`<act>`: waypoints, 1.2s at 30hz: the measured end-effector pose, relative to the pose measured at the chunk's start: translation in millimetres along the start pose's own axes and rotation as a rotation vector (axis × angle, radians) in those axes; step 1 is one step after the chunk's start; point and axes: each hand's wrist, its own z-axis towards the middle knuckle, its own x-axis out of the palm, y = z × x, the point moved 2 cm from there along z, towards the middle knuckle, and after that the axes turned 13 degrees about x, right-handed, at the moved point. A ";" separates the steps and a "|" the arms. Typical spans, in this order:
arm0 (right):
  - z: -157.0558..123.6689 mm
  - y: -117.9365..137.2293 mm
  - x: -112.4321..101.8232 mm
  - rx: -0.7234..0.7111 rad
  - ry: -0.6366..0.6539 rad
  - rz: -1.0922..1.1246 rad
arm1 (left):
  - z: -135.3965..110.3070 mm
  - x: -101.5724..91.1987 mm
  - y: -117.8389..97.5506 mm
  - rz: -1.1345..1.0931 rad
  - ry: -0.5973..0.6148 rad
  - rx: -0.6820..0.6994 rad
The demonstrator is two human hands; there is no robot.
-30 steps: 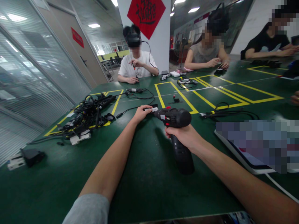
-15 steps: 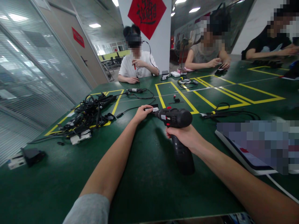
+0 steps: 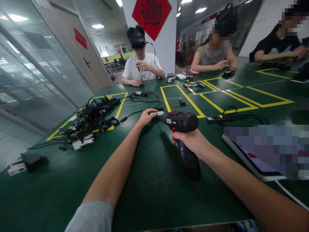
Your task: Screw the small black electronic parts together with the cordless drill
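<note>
My right hand (image 3: 190, 141) is wrapped round the grip of a black cordless screwdriver (image 3: 183, 123) with red trim. Its nose points left, away from me, at a small black and white part (image 3: 156, 113) lying on the green table (image 3: 149, 180). My left hand (image 3: 145, 118) is closed on that part and pins it against the tabletop, just in front of the tool's tip. Both forearms reach out from the bottom of the view.
A tangle of black cables and adapters (image 3: 89, 120) lies at the left inside yellow tape lines. A black adapter (image 3: 32, 161) sits near the left edge. A tablet (image 3: 256, 161) and cables lie at the right. Three people sit working along the far side.
</note>
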 end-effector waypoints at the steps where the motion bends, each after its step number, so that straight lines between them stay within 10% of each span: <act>1: 0.5 -0.1 0.3 -0.002 0.002 0.002 | 0.0 -0.1 -0.1 -0.002 0.002 -0.002; 36: 3.4 -3.7 -1.1 -0.017 -0.004 -0.018 | -0.2 -0.6 2.4 0.008 0.015 -0.005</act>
